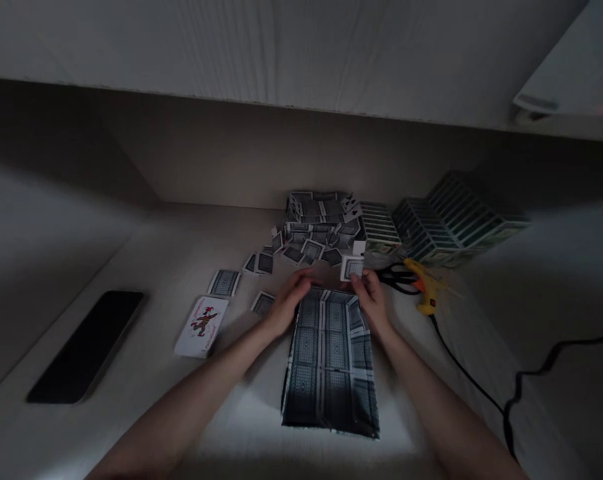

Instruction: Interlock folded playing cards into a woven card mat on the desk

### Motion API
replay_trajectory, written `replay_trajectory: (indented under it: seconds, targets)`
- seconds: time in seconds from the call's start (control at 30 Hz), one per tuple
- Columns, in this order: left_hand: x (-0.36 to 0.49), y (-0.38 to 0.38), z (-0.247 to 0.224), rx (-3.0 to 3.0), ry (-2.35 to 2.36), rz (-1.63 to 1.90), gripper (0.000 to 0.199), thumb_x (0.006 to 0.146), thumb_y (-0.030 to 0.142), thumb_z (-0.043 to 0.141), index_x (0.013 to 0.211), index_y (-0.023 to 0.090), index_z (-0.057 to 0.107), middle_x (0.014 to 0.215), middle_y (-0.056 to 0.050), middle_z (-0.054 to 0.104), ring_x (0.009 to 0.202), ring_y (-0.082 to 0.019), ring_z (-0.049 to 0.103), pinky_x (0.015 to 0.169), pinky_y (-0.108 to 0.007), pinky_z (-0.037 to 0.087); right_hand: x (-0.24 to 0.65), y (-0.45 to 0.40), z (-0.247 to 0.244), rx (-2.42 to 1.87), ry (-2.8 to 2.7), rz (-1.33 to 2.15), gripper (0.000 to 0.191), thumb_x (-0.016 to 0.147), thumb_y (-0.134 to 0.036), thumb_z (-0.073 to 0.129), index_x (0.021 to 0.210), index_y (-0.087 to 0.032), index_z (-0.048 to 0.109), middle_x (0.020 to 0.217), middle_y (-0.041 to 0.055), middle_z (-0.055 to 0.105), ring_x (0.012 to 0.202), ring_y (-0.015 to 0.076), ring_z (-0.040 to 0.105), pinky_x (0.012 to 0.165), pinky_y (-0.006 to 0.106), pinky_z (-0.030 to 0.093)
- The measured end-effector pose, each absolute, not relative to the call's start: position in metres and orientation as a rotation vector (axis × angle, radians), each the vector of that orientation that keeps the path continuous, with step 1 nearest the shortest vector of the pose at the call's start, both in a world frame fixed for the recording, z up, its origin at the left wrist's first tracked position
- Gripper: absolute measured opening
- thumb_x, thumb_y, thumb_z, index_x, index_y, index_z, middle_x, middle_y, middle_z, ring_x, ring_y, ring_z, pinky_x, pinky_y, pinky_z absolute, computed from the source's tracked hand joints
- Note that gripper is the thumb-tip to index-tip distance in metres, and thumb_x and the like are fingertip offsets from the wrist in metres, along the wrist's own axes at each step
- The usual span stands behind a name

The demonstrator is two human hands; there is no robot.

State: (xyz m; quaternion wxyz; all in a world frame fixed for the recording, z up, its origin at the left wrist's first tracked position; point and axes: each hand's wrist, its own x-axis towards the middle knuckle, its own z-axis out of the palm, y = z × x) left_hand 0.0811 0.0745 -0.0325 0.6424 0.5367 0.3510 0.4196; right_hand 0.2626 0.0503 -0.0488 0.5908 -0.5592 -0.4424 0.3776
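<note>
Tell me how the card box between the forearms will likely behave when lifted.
The box is probably light for its size, since it looks built from playing cards. Its right wall looks wavy, so it may flex if squeezed.

Card point(350, 268) — in the right hand point(373, 300)

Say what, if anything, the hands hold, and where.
The right hand holds a card piece by its lower right corner; whether the left hand grips the box is unclear.
</note>
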Motion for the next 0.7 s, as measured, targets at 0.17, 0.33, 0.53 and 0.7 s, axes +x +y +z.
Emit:
replay_trajectory:
  seconds: [0.17, 0.33, 0.53, 0.7]
  targets:
    - [0.063, 0.096, -0.022, 1.268, 0.903, 0.874, 0.036, 0.072, 0.028, 0.041, 0.096, 0.015, 0.065, 0.100, -0.006, 0.066, 0.101, -0.021, 0.054, 0.088, -0.032, 0.038, 0.267, 0.052, -0.051, -1.331, -0.989, 0.892, 0.028, 0.073, -0.049, 0.055, 0.084, -0.024, 0.048, 0.061, -0.0029, 0.059, 0.055, 0.0160, 0.054, 0.052, 0.028, 0.041]
    - [0.039, 0.111, -0.003, 1.559, 1.034, 0.451, 0.032, 0.068, 0.027, 0.048, 0.092, 0.016, 0.066, 0.070, -0.001, 0.062, 0.062, -0.013, 0.054, 0.051, -0.020, 0.038, 0.267, 0.052, -0.052, -1.334, -0.985, 0.927, 0.031, 0.072, -0.050, 0.057, 0.084, -0.024, 0.048, 0.061, -0.0034, 0.059, 0.054, 0.0160, 0.054, 0.051, 0.028, 0.041]
    - [0.046, 0.101, 0.008, 1.647, 0.976, 0.269, 0.022, 0.068, 0.023, 0.046, 0.078, 0.015, 0.063, 0.052, 0.006, 0.050, 0.043, -0.007, 0.043, 0.039, -0.016, 0.031, 0.268, 0.054, -0.056, -1.333, -0.979, 0.927, 0.031, 0.070, -0.051, 0.058, 0.083, -0.024, 0.049, 0.060, -0.0036, 0.058, 0.052, 0.0154, 0.052, 0.049, 0.027, 0.039]
    - [0.055, 0.099, 0.000, 1.564, 1.046, 0.350, 0.022, 0.068, 0.026, 0.047, 0.079, 0.014, 0.063, 0.047, 0.005, 0.049, 0.039, -0.008, 0.045, 0.037, -0.017, 0.033, 0.267, 0.053, -0.054, -1.348, -0.947, 0.974, 0.033, 0.068, -0.052, 0.059, 0.084, -0.025, 0.048, 0.057, -0.0044, 0.057, 0.048, 0.0151, 0.050, 0.045, 0.026, 0.036]
